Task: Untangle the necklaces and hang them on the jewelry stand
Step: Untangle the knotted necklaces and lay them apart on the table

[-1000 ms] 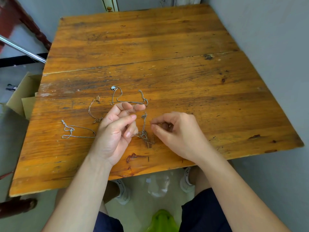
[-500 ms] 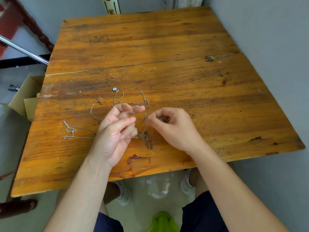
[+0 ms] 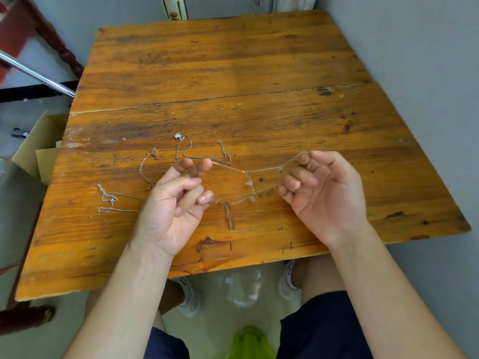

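Both of your hands are raised palm-up over the near half of the table (image 3: pixel 233 60).

1. Left hand (image 3: pixel 173 211): the fingers are curled and closed on the stretched necklace (image 3: pixel 261 170). The upper strand leaves the two extended fingertips. The lower strand leaves the thumb and the bent fingers.
2. Right hand (image 3: pixel 325 195): the fingers are curled, with the same necklace hooked and held at the fingertips. It sits at 3 o'clock from your left hand, well apart from it.
3. The stretched necklace spans the gap between your hands as two thin strands, lifted off the wood. A small knot or charm hangs near its middle, too blurred to tell which.
4. The silver necklace (image 3: pixel 190 149) lies on the table at 12 o'clock from your left hand, just beyond the fingertips. Its pendant is at the far end.
5. The rose-coloured chain (image 3: pixel 143 172) lies at 10 o'clock from your left hand. Its near end is hidden behind the hand.
6. The second silver chain (image 3: pixel 111 200) lies at 9 o'clock from your left hand and runs in behind it.
7. A cardboard box (image 3: pixel 39 146) stands beside the table's edge at 9 o'clock.
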### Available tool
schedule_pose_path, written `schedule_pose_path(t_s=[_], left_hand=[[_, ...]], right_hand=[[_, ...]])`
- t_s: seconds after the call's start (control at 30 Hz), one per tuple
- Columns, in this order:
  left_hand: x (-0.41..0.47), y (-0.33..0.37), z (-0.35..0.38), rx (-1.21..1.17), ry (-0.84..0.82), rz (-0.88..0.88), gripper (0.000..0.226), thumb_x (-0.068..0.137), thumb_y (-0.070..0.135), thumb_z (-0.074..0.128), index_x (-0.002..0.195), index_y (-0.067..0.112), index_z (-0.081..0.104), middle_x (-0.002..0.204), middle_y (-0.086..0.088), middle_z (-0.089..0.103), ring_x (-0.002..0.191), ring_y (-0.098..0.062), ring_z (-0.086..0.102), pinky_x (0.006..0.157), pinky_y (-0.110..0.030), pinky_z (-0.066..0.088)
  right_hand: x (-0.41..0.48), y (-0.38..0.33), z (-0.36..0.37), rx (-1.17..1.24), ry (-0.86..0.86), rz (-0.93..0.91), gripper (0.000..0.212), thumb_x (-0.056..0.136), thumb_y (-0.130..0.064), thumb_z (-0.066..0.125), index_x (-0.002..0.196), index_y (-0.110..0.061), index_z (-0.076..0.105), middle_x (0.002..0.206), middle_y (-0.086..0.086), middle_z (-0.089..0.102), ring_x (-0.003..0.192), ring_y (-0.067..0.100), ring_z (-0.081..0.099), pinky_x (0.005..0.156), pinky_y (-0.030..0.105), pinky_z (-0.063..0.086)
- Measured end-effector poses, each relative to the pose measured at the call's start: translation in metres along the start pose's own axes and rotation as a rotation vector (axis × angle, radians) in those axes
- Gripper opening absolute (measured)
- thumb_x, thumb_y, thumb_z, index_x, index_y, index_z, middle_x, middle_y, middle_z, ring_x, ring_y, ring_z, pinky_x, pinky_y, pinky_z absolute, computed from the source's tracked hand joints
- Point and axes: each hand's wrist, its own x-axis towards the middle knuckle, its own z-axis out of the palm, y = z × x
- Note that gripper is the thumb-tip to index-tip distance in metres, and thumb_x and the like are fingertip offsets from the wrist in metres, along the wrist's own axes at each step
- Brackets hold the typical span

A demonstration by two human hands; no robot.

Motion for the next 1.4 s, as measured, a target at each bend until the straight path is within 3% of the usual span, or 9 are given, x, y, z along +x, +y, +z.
schedule_pose_path(t_s=[0.13,0.3,0.4,0.57,0.73,0.87,1.0,1.17,1.4], left_hand=[[0.001,0.006,-0.006,-0.020,0.035,-0.028,0.030,0.077,-0.005,0.040,0.091,0.019,0.051,0.111,0.000,0.069,0.033,-0.005,0.022,0.036,-0.016,0.017],[0.001,0.009,-0.010,0.004,0.096,0.035,0.036,0.088,-0.008,0.029,0.091,0.019,0.052,0.124,-0.001,0.067,0.033,-0.005,0.023,0.035,-0.016,0.015],[0.000,0.008,-0.010,0.029,0.130,0.075,0.038,0.089,-0.009,0.029,0.093,0.020,0.053,0.124,-0.001,0.067,0.034,-0.005,0.023,0.036,-0.016,0.015],[-0.002,0.003,-0.007,0.035,0.162,0.108,0.040,0.088,-0.010,0.029,0.092,0.021,0.054,0.118,0.000,0.069,0.035,-0.005,0.023,0.035,-0.017,0.015],[-0.008,-0.003,-0.002,0.098,0.116,0.103,0.037,0.087,-0.009,0.034,0.096,0.020,0.055,0.107,0.000,0.068,0.039,-0.004,0.022,0.038,-0.018,0.015],[-0.013,-0.004,-0.005,0.181,0.164,0.148,0.031,0.092,-0.008,0.044,0.098,0.020,0.057,0.100,0.002,0.068,0.042,-0.003,0.028,0.036,-0.016,0.017],[-0.021,-0.002,-0.012,0.470,0.401,0.276,0.027,0.090,-0.008,0.055,0.098,0.018,0.059,0.101,-0.005,0.073,0.044,-0.002,0.039,0.037,-0.017,0.022],[-0.027,-0.004,-0.019,0.696,0.575,0.356,0.023,0.083,0.009,0.073,0.103,0.016,0.064,0.102,-0.007,0.071,0.068,-0.006,0.057,0.058,-0.019,0.040],[-0.036,-0.012,-0.015,0.948,0.595,0.440,0.024,0.080,0.040,0.076,0.093,0.024,0.064,0.076,-0.003,0.067,0.067,-0.015,0.062,0.065,-0.033,0.050]], right_hand=[[-0.001,-0.006,-0.009,-0.029,0.046,-0.051,0.015,0.092,-0.029,0.053,0.085,-0.020,0.063,0.048,-0.011,0.025,0.046,0.008,0.030,0.069,0.028,0.049],[-0.004,-0.016,-0.015,-0.145,0.164,-0.089,0.018,0.096,-0.025,0.050,0.100,-0.022,0.067,0.049,-0.011,0.023,0.042,0.004,0.018,0.038,0.019,0.018],[-0.005,-0.019,-0.020,-0.153,0.208,-0.108,0.022,0.099,-0.025,0.048,0.105,-0.021,0.068,0.052,-0.010,0.025,0.042,0.004,0.017,0.036,0.019,0.015],[-0.004,-0.019,-0.022,-0.140,0.236,-0.122,0.018,0.098,-0.027,0.053,0.090,-0.024,0.068,0.052,-0.011,0.027,0.041,0.004,0.018,0.035,0.018,0.016],[-0.006,-0.016,-0.018,-0.418,0.198,-0.109,0.016,0.096,-0.029,0.060,0.104,-0.027,0.074,0.052,-0.011,0.031,0.044,0.006,0.021,0.037,0.019,0.018],[-0.006,-0.020,-0.022,-0.434,0.294,-0.183,0.018,0.097,-0.028,0.061,0.112,-0.027,0.071,0.058,-0.012,0.044,0.047,0.005,0.028,0.038,0.017,0.024],[-0.003,-0.032,-0.038,-0.767,0.537,-0.395,0.017,0.096,-0.037,0.063,0.109,-0.034,0.073,0.092,-0.016,0.067,0.069,-0.003,0.047,0.063,0.018,0.038],[-0.004,-0.039,-0.041,-0.817,0.579,-0.320,0.009,0.091,-0.039,0.068,0.091,-0.034,0.074,0.084,-0.022,0.066,0.077,-0.002,0.053,0.080,0.030,0.044],[-0.011,-0.030,-0.034,-1.074,0.515,-0.306,0.047,0.082,-0.064,0.066,0.081,-0.017,0.071,0.083,-0.001,0.072,0.087,0.013,0.063,0.082,0.035,0.047]])
